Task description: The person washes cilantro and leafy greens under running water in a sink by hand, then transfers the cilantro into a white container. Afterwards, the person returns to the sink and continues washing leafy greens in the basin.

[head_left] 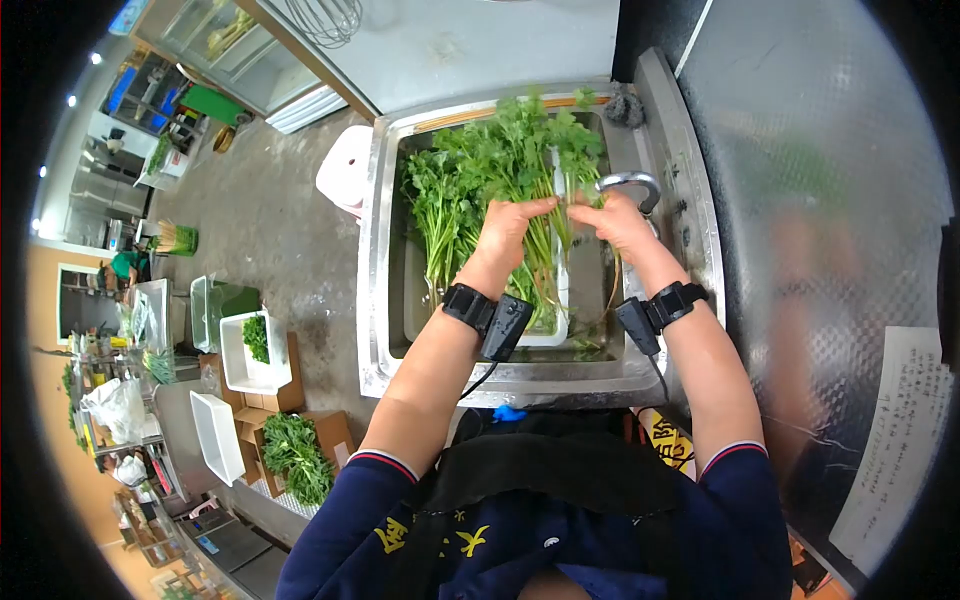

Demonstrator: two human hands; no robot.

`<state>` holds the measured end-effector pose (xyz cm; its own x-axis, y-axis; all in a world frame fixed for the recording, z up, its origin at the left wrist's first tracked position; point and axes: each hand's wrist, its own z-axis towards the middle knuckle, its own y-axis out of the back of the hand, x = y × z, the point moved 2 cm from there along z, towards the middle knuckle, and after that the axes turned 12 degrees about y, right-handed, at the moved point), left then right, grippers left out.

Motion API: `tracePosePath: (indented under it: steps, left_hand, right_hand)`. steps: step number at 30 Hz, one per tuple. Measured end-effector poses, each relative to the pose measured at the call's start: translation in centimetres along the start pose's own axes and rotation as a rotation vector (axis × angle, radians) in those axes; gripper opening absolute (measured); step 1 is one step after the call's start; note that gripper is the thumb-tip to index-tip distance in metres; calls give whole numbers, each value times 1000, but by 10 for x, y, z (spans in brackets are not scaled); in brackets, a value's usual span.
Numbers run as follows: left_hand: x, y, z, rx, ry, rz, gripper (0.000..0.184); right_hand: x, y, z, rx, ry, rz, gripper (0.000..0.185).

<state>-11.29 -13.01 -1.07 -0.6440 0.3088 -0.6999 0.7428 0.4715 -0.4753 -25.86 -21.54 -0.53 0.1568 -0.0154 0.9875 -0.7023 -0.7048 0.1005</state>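
In the sink (632, 150), leafy greens (510, 150) were spread, leaves beyond the hands, stems (540, 262) trailing back between them. Some were held by the curled left hand (508, 228); the blurred right hand's (612, 222) closure could not be told.

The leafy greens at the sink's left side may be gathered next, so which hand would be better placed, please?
Probably the left hand: it is closer to those greens, while the right hand is farther across, near the tap.

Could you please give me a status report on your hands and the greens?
Left hand at the greens, grip unclear. Right hand close by, fingers blurred. Greens heaped in sink. Faucet close beside right hand.
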Motion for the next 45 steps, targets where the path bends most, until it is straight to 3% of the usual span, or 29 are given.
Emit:
tracePosePath:
  steps: [6, 8, 10, 11, 15, 17, 20, 21, 23, 25, 30, 32, 36, 40, 42, 45]
  left_hand:
    - [6, 8, 12, -26, -19, 67, 25]
    - [6, 1, 9, 15, -11, 60, 25]
    - [6, -5, 8, -7, -40, 167, 18]
    - [6, -7, 6, -16, -51, 166, 31]
    - [19, 3, 21, -52, -34, 109, 33]
    - [22, 6, 27, 155, -176, 209, 33]
    - [5, -7, 6, 61, -56, -8, 34]
    - [4, -5, 5, 59, -56, -9, 34]
    - [5, 3, 4, -2, 130, -37, 33]
    - [8, 6, 10, -13, 90, -15, 33]
    - [8, 3, 8, 28, 104, -94, 30]
    - [10, 2, 14, 11, 116, -102, 28]
    - [8, 6, 10, 72, 113, -58, 24]
    - [5, 4, -4, 141, 154, -12, 24]
    - [8, 4, 0, 100, 194, 4, 20]
    - [10, 4, 8, 7, 54, 160, 19]
  right_hand:
    - [-14, 0, 5, -25, -64, 56, 40]
    - [-13, -7, 4, -257, -167, 120, 46]
    - [-25, -9, 10, -153, -123, 226, 49]
    - [-29, -12, 13, -42, -79, 333, 54]
    - [-5, -22, -1, -108, -153, 312, 52]
    - [3, -24, -4, -140, -98, 224, 55]
    - [-16, -10, 8, -67, -177, 492, 47]
    - [-16, -8, 7, -206, -279, 591, 39]
    - [-31, -2, 4, -213, -315, 672, 37]
    - [-32, -6, 1, -231, -337, 757, 34]
    - [-27, -11, 1, -83, -277, 659, 26]
    - [-21, -17, -1, 77, -145, 425, 24]
    - [-21, -10, 3, 33, -182, 137, 19]
    - [-24, 3, 10, -60, -175, 201, 21]
    - [-16, -1, 8, -75, -141, 160, 23]
    - [-1, -2, 3, -77, -99, 115, 26]
